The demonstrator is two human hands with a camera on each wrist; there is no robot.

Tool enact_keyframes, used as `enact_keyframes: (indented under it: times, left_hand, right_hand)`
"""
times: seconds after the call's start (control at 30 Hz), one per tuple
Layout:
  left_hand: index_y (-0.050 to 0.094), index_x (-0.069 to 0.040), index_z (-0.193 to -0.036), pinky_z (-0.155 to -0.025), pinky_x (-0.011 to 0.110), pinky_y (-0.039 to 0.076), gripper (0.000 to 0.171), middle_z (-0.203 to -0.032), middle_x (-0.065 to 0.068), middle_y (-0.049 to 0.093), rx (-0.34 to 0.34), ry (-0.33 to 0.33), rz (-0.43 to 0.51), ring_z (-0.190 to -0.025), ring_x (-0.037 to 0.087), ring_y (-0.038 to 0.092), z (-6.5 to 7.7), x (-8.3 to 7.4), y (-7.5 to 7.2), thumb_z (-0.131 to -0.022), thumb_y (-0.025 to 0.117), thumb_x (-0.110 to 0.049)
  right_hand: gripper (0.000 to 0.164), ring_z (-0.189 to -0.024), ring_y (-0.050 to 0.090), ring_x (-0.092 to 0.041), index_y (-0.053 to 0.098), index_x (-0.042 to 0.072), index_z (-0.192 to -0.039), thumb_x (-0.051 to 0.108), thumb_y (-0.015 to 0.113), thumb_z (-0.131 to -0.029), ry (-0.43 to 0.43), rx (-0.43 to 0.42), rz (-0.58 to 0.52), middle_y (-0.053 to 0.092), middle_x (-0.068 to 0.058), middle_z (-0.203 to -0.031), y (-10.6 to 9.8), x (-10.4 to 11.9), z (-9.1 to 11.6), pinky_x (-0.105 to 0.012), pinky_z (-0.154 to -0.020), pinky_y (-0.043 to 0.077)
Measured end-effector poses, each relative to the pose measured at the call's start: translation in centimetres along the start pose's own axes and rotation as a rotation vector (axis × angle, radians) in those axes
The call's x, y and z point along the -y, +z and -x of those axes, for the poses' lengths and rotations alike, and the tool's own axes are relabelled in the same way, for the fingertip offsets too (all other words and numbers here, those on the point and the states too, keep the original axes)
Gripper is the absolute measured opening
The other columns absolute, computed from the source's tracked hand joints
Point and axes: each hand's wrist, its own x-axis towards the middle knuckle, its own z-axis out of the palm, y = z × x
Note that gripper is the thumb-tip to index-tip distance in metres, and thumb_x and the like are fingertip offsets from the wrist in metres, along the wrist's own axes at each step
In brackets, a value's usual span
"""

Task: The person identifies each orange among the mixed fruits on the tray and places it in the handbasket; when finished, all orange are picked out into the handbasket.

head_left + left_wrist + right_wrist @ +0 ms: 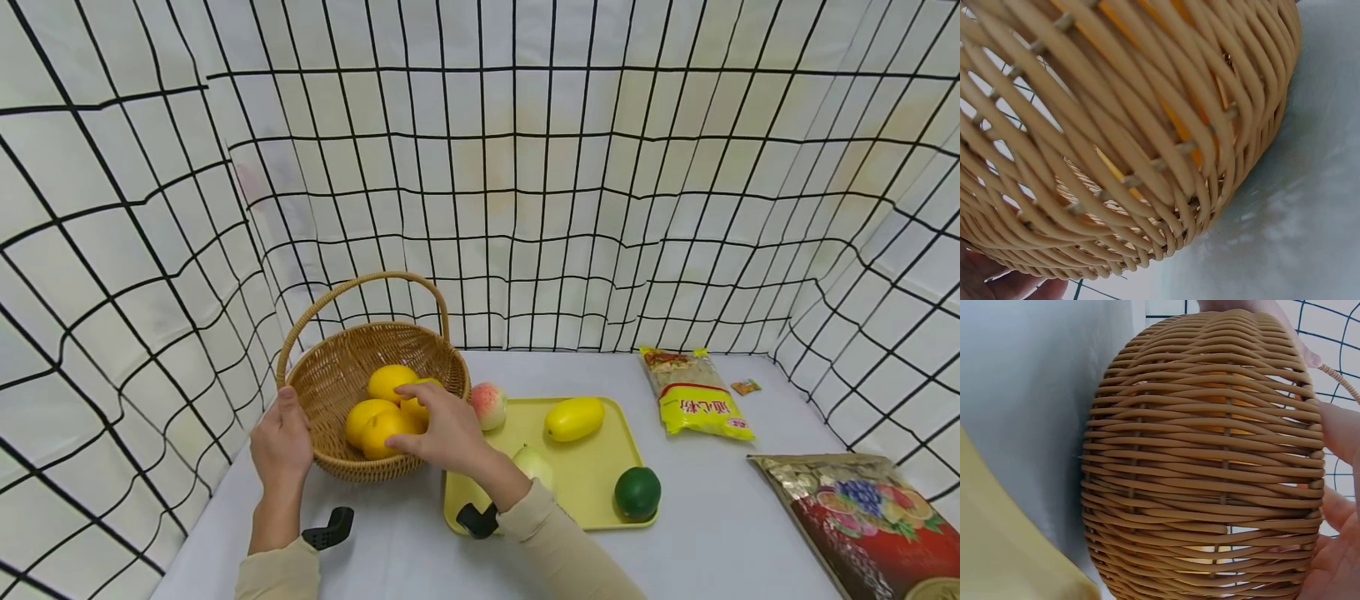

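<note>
In the head view my left hand (281,437) grips the left side of the wicker basket (322,392) near the base of its arched handle. Several smooth yellow-orange fruits (388,382) lie together inside the basket. My right hand (446,429) reaches over the front right rim, thumb and fingers apart and curved about the right-hand fruits. Its thumb overlaps the front fruit (382,432), while its fingertips overlap the one behind; I cannot tell whether it grips either. In both wrist views the basket's weave fills much of the picture, with orange patches showing through the gaps.
Right of the basket, a yellow tray (592,500) bears a long yellow fruit (574,418), a pale pear-like fruit (534,468) and a dark green round one (637,492). A peach (489,406) sits by the basket. Two food bags (701,408) and a small packet (746,387) lie farther right.
</note>
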Motion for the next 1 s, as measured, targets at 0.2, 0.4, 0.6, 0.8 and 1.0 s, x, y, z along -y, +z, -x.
enact_keyframes:
  times: [0.2,0.4,0.6,0.8,1.0]
  left_hand:
    - [0.049,-0.006,-0.060,-0.049,0.038,0.027,0.074,-0.047,0.002,0.041,-0.014,0.014,0.018,-0.043,0.023,0.036,-0.1,0.1,0.2,-0.100,0.024,-0.063]
    - [0.048,-0.006,-0.060,-0.048,0.037,0.026,0.074,-0.048,0.003,0.041,-0.028,0.041,0.023,-0.043,0.023,0.035,-0.1,0.1,0.3,-0.101,0.024,-0.063]
    - [0.049,-0.006,-0.061,-0.049,0.036,0.027,0.073,-0.049,0.004,0.042,-0.009,0.022,0.022,-0.043,0.021,0.035,-0.1,0.3,0.1,-0.102,0.024,-0.061]
    - [0.049,-0.005,-0.061,-0.047,0.035,0.025,0.074,-0.047,0.001,0.040,-0.009,0.006,0.032,-0.041,0.019,0.032,-0.1,0.4,0.1,-0.102,0.024,-0.061]
    - [0.049,-0.006,-0.062,-0.046,0.035,0.025,0.071,-0.047,0.002,0.039,-0.030,0.059,0.032,-0.041,0.021,0.031,-0.1,0.4,0.2,-0.102,0.027,-0.060]
  right_hand:
    - [0.050,-0.110,0.060,-0.016,0.061,0.018,-0.127,0.042,0.076,-0.085,-0.053,-0.062,-0.117,0.061,0.008,-0.126,0.4,-0.6,0.3,-0.026,-0.090,0.047]
    - [0.042,-0.108,0.059,-0.017,0.063,0.019,-0.124,0.036,0.075,-0.088,-0.090,-0.107,-0.346,0.063,0.009,-0.122,0.3,-1.0,0.9,-0.029,-0.090,0.047]
    - [0.038,-0.108,0.057,-0.026,0.062,0.018,-0.124,0.031,0.073,-0.090,-0.096,-0.127,-0.444,0.062,0.006,-0.122,0.2,-0.6,2.1,-0.038,-0.091,0.048]
    - [0.033,-0.110,0.056,-0.029,0.062,0.017,-0.125,0.024,0.068,-0.094,-0.118,-0.129,-0.505,0.061,0.005,-0.123,-0.4,-0.4,2.9,-0.041,-0.092,0.048]
    - [0.038,-0.118,0.054,-0.029,0.057,0.016,-0.130,0.026,0.067,-0.095,-0.089,-0.069,-0.482,0.057,0.002,-0.131,-2.1,-0.3,4.0,-0.042,-0.098,0.045]
